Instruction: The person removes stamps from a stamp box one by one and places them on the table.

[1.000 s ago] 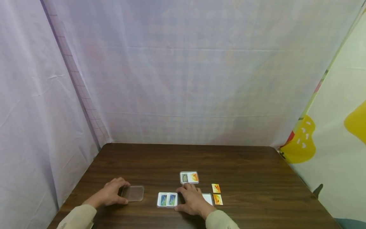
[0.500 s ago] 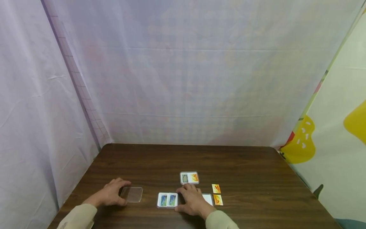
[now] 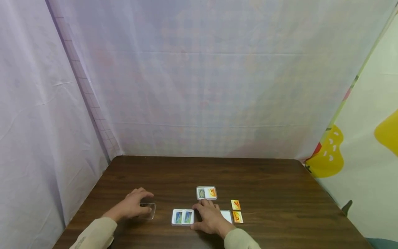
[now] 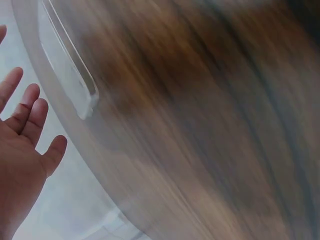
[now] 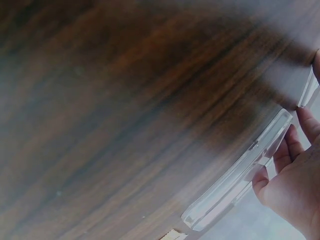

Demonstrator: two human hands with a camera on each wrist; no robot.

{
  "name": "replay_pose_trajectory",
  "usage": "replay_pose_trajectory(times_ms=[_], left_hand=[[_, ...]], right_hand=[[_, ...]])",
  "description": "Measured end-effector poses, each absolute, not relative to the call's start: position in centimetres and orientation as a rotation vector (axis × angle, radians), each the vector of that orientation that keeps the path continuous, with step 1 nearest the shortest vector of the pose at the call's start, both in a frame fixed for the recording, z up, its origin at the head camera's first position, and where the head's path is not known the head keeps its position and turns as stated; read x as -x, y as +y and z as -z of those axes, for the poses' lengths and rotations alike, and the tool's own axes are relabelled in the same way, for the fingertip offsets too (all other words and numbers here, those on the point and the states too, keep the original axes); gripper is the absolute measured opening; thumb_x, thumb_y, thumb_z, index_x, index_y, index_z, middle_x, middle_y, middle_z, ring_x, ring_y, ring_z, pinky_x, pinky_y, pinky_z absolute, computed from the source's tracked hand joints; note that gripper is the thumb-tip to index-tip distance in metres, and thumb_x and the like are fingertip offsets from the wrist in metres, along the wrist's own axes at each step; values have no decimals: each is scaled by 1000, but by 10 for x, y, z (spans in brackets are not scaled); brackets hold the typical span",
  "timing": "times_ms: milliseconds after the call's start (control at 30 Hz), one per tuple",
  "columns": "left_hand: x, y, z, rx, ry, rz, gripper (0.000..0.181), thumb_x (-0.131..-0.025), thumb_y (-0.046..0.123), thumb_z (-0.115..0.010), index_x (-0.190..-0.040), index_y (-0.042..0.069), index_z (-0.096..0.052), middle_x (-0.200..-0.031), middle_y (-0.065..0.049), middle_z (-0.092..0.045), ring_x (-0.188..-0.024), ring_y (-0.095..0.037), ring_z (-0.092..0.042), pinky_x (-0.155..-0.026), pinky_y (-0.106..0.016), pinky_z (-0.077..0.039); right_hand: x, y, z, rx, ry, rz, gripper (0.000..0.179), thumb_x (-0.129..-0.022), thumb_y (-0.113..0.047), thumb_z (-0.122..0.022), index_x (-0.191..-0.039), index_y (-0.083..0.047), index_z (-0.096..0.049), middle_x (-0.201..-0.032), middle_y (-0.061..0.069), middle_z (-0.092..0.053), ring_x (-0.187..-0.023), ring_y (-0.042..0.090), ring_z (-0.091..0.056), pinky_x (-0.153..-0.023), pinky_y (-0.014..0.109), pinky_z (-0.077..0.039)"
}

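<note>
In the head view my left hand (image 3: 133, 204) hovers over a flat clear plastic case piece (image 3: 151, 211), covering its left part. The left wrist view shows the fingers spread, apart from this clear piece (image 4: 70, 65). My right hand (image 3: 209, 218) lies between a clear case (image 3: 182, 217) with two blue-green picture cards and a partly covered case (image 3: 227, 216) with a white inside. Its thumb and index fingertips are at the right edge of the two-card case. In the right wrist view, its other fingers rest near a clear case edge (image 5: 240, 170).
Another clear case (image 3: 206, 193), with a grey-green card and an orange card, lies behind the right hand. Two loose orange-yellow cards (image 3: 235, 204) lie right of the white case. The brown wooden table (image 3: 264, 186) is bordered by pale curtains (image 3: 199, 86).
My left hand has slid the clear piece slightly left, then come off its left edge and moved right over it. The right hand stays in place.
</note>
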State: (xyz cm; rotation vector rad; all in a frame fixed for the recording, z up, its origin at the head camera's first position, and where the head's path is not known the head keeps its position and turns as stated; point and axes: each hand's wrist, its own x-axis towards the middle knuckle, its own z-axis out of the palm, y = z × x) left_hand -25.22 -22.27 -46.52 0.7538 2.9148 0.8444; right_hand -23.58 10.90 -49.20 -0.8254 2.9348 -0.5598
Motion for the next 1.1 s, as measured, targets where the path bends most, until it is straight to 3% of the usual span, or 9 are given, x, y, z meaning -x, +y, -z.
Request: replay_pose_trajectory(times_ms=[500, 1100], left_hand=[[257, -182, 468, -818, 2892, -946, 41, -88, 31, -72, -117, 5, -66, -106, -2, -57, -105, -30, -51, -91, -61, -38], [251, -146, 482, -807, 2945, -949, 30, -85, 29, -76, -104, 7, -70, -99, -1, -61, -97, -27, -55, -86, -54, -42]], right_hand=[[241, 113, 504, 854, 2954, 585, 60, -80, -51, -75, -126, -14, -61, -122, 10, -52, -115, 32, -46, -91, 55, -39], [237, 110, 492, 831, 2915, 596, 60, -79, -46, -78, -126, -12, -62, -123, 11, -52, -117, 34, -47, -93, 56, -39]])
